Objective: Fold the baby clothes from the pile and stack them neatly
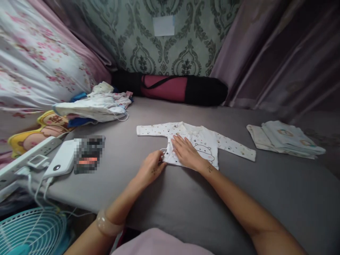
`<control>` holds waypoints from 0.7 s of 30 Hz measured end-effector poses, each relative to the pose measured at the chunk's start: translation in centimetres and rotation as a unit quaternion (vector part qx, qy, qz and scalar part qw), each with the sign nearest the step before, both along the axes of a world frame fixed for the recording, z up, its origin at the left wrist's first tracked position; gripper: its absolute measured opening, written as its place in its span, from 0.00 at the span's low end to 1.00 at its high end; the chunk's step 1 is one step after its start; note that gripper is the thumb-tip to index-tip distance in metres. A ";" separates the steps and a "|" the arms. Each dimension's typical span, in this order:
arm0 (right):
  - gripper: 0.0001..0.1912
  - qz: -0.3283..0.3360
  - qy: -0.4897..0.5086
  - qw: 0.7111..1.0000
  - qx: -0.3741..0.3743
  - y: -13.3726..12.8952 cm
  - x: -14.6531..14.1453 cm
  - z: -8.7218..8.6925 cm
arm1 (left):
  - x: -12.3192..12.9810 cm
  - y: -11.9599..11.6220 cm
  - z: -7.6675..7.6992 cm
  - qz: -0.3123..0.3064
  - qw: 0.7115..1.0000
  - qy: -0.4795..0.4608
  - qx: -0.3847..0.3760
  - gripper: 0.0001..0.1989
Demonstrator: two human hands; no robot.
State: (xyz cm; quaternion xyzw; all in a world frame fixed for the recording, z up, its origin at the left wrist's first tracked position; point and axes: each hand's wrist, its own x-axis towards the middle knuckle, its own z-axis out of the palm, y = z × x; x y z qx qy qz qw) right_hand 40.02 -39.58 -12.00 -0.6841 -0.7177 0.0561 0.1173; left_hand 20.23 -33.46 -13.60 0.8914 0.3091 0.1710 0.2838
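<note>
A small white baby shirt (pixel 195 138) lies spread on the grey bed surface, its printed sleeves stretched out to both sides and a cartoon animal face on its front. My right hand (pixel 184 152) rests flat on the chest of the shirt, fingers extended and partly covering the print. At the lower left side edge of the shirt, my left hand (pixel 152 164) has its fingers closed together on the fabric, close to a thin white tie. A bracelet circles my left wrist.
Crumpled clothes (pixel 98 102) lie at the back left, and folded clothes (pixel 285 138) are stacked at right. A black and red long bag (pixel 164 86) lies along the wall. Left are a white power bank (pixel 62 159), a power strip (pixel 29 156) and a blue fan (pixel 32 230).
</note>
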 end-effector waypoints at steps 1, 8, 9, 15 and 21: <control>0.27 0.005 -0.005 1.000 -0.006 0.6 -0.4 -0.4 | 0.3 -0.1 -0.2 0.003 1.000 0.002 0.015 0.10; 0.33 -0.025 -0.027 0.999 -0.027 1.7 -1.0 -2.8 | 0.8 -0.6 -0.1 -0.022 0.997 0.023 0.073 0.17; 0.34 -0.028 -0.029 0.999 -0.025 1.7 -1.0 -3.0 | 0.7 -0.7 0.0 -0.026 0.996 0.028 0.079 0.16; 0.37 -0.039 -0.033 0.998 -0.028 1.8 -1.2 -3.0 | 0.1 -0.8 -0.2 -0.014 0.995 0.045 0.084 0.07; 0.37 -0.043 -0.035 0.998 -0.030 1.9 -1.2 -3.0 | -0.7 -0.7 0.0 0.000 0.995 0.063 0.079 0.09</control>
